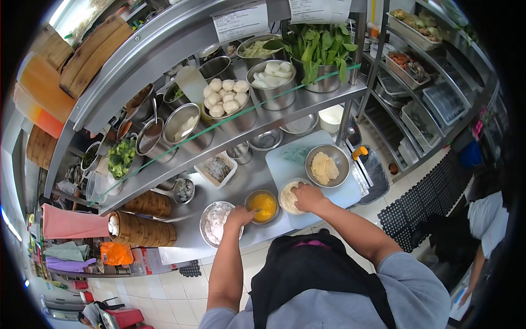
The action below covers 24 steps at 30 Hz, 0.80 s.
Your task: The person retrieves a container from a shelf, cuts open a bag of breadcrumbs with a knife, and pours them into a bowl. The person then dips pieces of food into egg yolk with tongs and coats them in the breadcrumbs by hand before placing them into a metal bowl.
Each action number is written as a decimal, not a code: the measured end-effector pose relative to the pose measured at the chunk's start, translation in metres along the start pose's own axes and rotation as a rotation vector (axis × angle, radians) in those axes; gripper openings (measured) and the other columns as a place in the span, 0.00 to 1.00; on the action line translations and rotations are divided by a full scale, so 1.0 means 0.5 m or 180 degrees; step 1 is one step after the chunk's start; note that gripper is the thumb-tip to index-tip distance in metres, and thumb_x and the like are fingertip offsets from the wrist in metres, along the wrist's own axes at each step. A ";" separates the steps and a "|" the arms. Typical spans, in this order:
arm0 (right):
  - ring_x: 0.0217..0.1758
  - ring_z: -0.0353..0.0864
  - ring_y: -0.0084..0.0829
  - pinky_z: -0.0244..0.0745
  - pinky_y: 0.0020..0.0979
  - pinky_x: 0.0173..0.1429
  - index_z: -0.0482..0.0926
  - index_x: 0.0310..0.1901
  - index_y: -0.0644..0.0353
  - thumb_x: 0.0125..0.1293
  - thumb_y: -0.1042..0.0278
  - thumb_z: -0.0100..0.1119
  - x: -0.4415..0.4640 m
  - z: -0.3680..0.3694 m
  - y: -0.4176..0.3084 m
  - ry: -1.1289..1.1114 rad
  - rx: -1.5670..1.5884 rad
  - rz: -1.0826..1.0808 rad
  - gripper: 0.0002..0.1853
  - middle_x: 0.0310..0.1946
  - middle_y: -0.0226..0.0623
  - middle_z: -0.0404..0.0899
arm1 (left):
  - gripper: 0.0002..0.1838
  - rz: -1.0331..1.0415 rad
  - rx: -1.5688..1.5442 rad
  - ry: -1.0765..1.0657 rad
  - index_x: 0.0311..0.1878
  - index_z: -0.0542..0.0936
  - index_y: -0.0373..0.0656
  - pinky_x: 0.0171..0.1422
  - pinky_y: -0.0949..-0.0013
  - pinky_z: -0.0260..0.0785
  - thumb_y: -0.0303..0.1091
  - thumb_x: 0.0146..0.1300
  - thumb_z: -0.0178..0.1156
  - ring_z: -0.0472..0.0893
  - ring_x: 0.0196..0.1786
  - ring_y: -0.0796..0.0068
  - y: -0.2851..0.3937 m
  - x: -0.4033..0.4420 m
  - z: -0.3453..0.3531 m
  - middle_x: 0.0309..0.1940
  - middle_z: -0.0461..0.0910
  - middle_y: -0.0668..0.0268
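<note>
My left hand (239, 217) is over the rim between a metal bowl of white flour (215, 223) and a metal bowl of beaten egg (264, 206). Its fingers are bunched together at the egg's left side; whatever they pinch is too small to make out. My right hand (309, 198) reaches into a bowl of pale breadcrumbs (288, 196), fingertips down and hidden against the crumbs. Behind it, a larger metal bowl (342, 155) holds yellowish crumbs (324, 167). A white tray of raw, shrimp-like pieces (218, 168) and a small metal bowl of similar pieces (184, 190) stand farther back.
A pale cutting board (276, 159) lies under the right-hand bowls. Above the counter, a steel shelf (274, 119) carries tubs of white balls (224, 97), leafy greens (323, 46) and broccoli (121, 158). Bamboo steamers (145, 229) stand left. Another person (485, 225) is at far right.
</note>
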State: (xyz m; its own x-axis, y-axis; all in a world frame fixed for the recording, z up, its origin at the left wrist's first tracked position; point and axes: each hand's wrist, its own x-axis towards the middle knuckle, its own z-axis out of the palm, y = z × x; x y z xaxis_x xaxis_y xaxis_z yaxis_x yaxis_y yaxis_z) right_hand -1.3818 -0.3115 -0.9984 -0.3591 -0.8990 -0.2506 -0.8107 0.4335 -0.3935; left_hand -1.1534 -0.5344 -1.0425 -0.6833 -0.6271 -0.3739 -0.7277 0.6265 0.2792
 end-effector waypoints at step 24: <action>0.59 0.81 0.53 0.81 0.48 0.60 0.78 0.62 0.56 0.56 0.70 0.65 0.003 0.002 -0.017 -0.0042 -0.0148 -0.0148 0.28 0.61 0.55 0.74 | 0.14 -0.0047 -0.1400 0.0143 0.29 0.87 0.35 0.27 0.63 0.70 0.39 0.56 0.65 0.78 0.20 0.69 -0.004 -0.031 0.022 0.18 0.81 0.60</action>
State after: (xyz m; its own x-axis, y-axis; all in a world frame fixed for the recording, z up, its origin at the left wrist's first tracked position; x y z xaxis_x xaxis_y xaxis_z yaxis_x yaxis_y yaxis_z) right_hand -1.3748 -0.3166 -0.9965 -0.3147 -0.9171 -0.2447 -0.8470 0.3877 -0.3636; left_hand -1.1406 -0.5207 -1.0472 -0.6676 -0.6600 -0.3446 -0.6866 0.3668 0.6277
